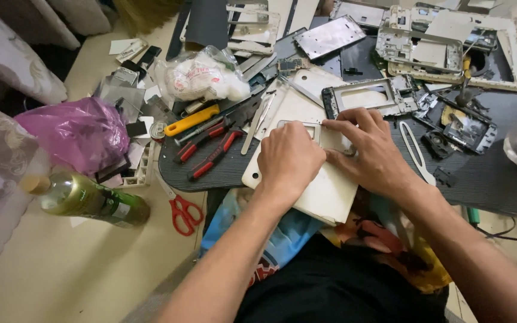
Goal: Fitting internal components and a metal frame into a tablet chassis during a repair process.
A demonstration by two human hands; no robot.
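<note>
1. The left hand point(289, 158) lies knuckles up on a flat off-white plastic back cover point(324, 191), its fingers curled together and pressing down on the panel near a small rectangular frame piece point(307, 127).
2. The right hand point(369, 152) rests just beside the left hand, touching the same cover, fingers bent and drawn together on it; I cannot tell what, if anything, is pinched under the fingertips.
3. The cover sits tilted on the near edge of a dark ribbed surface point(492, 179), partly overhanging the person's lap.
4. Just to the left of the left hand lie 2 red-and-black handled pliers point(210, 146), with a yellow-handled utility knife point(191, 120) beyond them.
5. Further left, near the surface's edge, red-handled scissors point(181, 212) lie on the floor, and a green glass bottle point(88, 200) lies on its side well apart from both hands.
6. A crumpled purple plastic bag point(76, 131) sits beyond the bottle.
7. Just right of the right hand lies a white plastic pry tool point(417, 154).
8. Beyond both hands, grey metal device frames point(366, 96) and loose panels crowd the surface.
</note>
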